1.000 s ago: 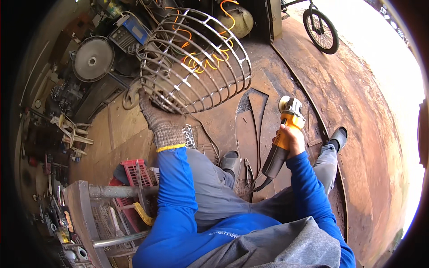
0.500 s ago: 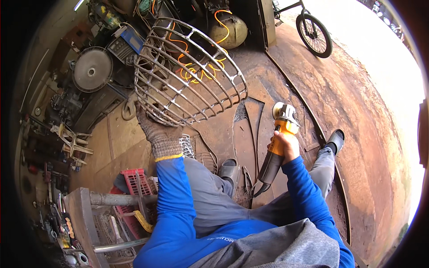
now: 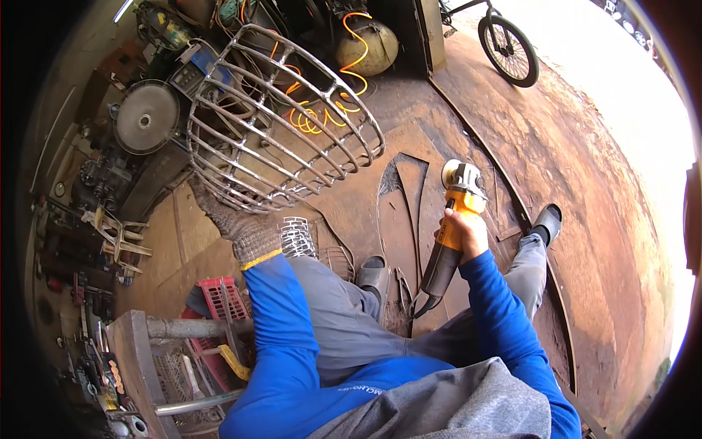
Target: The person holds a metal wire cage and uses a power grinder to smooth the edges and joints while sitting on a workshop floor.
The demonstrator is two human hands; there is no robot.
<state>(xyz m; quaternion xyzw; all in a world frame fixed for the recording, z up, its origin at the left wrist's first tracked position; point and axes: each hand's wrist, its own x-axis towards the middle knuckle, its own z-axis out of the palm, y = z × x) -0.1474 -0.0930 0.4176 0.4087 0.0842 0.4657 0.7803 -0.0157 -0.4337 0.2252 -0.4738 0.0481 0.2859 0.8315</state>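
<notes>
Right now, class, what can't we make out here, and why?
Head view:
Left hand, finger placement: obscured by glove, metal cage.
Right hand, palm: hidden, wrapped on the angle grinder.
Bicycle, upper part: cut off by top edge.
Small tools, far left: too small and dark.

Below us spreads a rust-brown floor (image 3: pixel 607 271), where a coiled orange hose (image 3: pixel 308 121), a long dark strip (image 3: pixel 479 142) and a pliers-like tool (image 3: pixel 401 287) lie near a standing bicycle wheel (image 3: pixel 506 50).
</notes>
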